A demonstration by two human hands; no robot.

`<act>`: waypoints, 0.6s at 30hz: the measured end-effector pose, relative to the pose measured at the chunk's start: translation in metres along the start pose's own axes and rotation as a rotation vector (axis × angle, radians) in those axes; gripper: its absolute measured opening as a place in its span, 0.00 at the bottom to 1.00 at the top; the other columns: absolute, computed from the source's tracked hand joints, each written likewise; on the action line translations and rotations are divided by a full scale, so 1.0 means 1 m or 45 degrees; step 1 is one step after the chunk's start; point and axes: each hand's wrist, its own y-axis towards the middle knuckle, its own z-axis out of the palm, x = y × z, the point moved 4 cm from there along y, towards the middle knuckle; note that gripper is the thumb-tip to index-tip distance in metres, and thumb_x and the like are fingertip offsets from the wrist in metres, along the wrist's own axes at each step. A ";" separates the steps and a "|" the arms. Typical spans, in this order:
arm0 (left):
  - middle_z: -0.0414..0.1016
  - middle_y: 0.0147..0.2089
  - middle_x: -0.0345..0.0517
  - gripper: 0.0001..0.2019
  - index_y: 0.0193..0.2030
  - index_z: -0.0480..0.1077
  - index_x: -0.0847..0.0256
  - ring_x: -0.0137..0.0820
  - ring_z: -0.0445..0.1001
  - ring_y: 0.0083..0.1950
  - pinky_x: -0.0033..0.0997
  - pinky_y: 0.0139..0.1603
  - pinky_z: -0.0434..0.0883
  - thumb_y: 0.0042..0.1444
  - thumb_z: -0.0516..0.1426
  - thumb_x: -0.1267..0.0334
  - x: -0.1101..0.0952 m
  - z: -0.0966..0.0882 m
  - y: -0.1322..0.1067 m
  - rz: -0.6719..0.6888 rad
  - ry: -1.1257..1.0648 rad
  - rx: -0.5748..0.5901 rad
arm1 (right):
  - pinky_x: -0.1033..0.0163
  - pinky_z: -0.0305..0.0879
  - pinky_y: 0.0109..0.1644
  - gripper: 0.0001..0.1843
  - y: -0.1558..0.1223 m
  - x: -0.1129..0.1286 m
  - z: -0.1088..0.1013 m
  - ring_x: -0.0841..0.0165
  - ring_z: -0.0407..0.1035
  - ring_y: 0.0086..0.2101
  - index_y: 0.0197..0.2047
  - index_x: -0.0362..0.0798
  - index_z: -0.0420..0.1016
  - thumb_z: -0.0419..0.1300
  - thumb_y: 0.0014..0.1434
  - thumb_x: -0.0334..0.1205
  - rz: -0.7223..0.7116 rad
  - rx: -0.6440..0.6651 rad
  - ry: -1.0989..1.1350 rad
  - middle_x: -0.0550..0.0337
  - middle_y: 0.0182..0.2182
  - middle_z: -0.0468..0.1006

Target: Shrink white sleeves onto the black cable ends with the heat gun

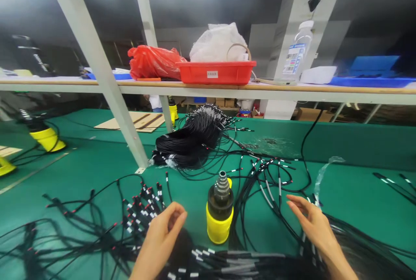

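Head view: left of the yellow-based tool (220,215), the left hand (164,234) curls over black cables (141,215) with white-banded ends; whether it pinches one I cannot tell. Right of the tool, the right hand (313,223) spreads flat, touching the black cables. Behind the tool lies a cable coil (190,141); farther, a red tray (216,73) whose white label is unreadable.

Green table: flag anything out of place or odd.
Loose black cables sprawl tangled around the yellow tool, unlike the neat bundle behind. A crumpled clear plastic strip lies among them. Nothing looks spilled or broken.
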 end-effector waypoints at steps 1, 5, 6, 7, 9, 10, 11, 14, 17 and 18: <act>0.68 0.30 0.39 0.13 0.33 0.66 0.59 0.31 0.67 0.33 0.28 0.35 0.64 0.62 0.49 0.54 0.002 0.005 -0.003 -0.009 0.042 0.047 | 0.57 0.70 0.43 0.31 -0.005 0.002 0.011 0.55 0.75 0.43 0.43 0.46 0.76 0.51 0.50 0.61 -0.034 0.073 0.009 0.48 0.41 0.81; 0.73 0.35 0.42 0.05 0.37 0.69 0.60 0.33 0.70 0.38 0.32 0.42 0.65 0.57 0.52 0.69 0.016 0.026 -0.013 -0.009 0.271 0.217 | 0.62 0.68 0.41 0.17 -0.038 0.014 0.063 0.61 0.75 0.36 0.31 0.50 0.79 0.56 0.53 0.53 -0.210 0.438 0.038 0.57 0.32 0.82; 0.74 0.36 0.42 0.07 0.38 0.70 0.60 0.33 0.71 0.40 0.33 0.44 0.66 0.56 0.52 0.72 0.019 0.032 -0.015 -0.003 0.316 0.241 | 0.62 0.68 0.40 0.14 -0.047 0.016 0.074 0.61 0.74 0.35 0.30 0.50 0.79 0.57 0.53 0.50 -0.239 0.500 0.037 0.58 0.31 0.81; 0.74 0.38 0.43 0.09 0.39 0.70 0.59 0.34 0.71 0.42 0.34 0.45 0.66 0.56 0.52 0.73 0.023 0.037 -0.017 0.003 0.352 0.261 | 0.63 0.67 0.40 0.12 -0.056 0.018 0.084 0.62 0.74 0.35 0.31 0.50 0.80 0.58 0.53 0.47 -0.260 0.541 0.028 0.59 0.31 0.81; 0.75 0.39 0.43 0.10 0.40 0.71 0.59 0.33 0.72 0.43 0.35 0.49 0.68 0.56 0.52 0.75 0.028 0.047 -0.020 0.017 0.408 0.290 | 0.62 0.65 0.43 0.10 -0.071 0.023 0.099 0.62 0.72 0.38 0.35 0.50 0.79 0.59 0.55 0.44 -0.290 0.592 -0.022 0.59 0.33 0.80; 0.75 0.40 0.43 0.10 0.40 0.71 0.59 0.33 0.73 0.44 0.37 0.52 0.68 0.56 0.52 0.75 0.029 0.052 -0.020 0.024 0.432 0.302 | 0.62 0.64 0.45 0.10 -0.078 0.025 0.105 0.62 0.72 0.39 0.38 0.50 0.79 0.58 0.56 0.43 -0.308 0.622 -0.071 0.59 0.35 0.80; 0.76 0.41 0.43 0.10 0.40 0.71 0.59 0.33 0.73 0.45 0.38 0.56 0.66 0.56 0.53 0.75 0.031 0.057 -0.020 0.035 0.452 0.314 | 0.62 0.63 0.46 0.10 -0.083 0.028 0.110 0.62 0.71 0.40 0.39 0.49 0.78 0.57 0.58 0.43 -0.329 0.656 -0.132 0.58 0.36 0.79; 0.77 0.44 0.43 0.08 0.41 0.71 0.58 0.32 0.73 0.50 0.44 0.66 0.59 0.58 0.54 0.73 0.036 0.070 -0.021 0.097 0.488 0.339 | 0.61 0.61 0.47 0.09 -0.091 0.037 0.122 0.62 0.70 0.42 0.42 0.48 0.76 0.58 0.61 0.39 -0.379 0.724 -0.294 0.56 0.38 0.77; 0.76 0.50 0.42 0.08 0.44 0.71 0.53 0.37 0.70 0.58 0.49 0.67 0.58 0.61 0.54 0.67 0.048 0.082 -0.023 0.142 0.502 0.365 | 0.60 0.60 0.48 0.07 -0.093 0.041 0.131 0.61 0.69 0.42 0.41 0.48 0.77 0.61 0.58 0.35 -0.386 0.716 -0.343 0.55 0.39 0.77; 0.75 0.53 0.42 0.09 0.45 0.72 0.51 0.39 0.68 0.60 0.51 0.66 0.58 0.61 0.53 0.65 0.053 0.087 -0.024 0.151 0.509 0.379 | 0.60 0.59 0.48 0.07 -0.092 0.041 0.134 0.61 0.69 0.43 0.40 0.48 0.77 0.62 0.57 0.33 -0.390 0.717 -0.346 0.55 0.39 0.77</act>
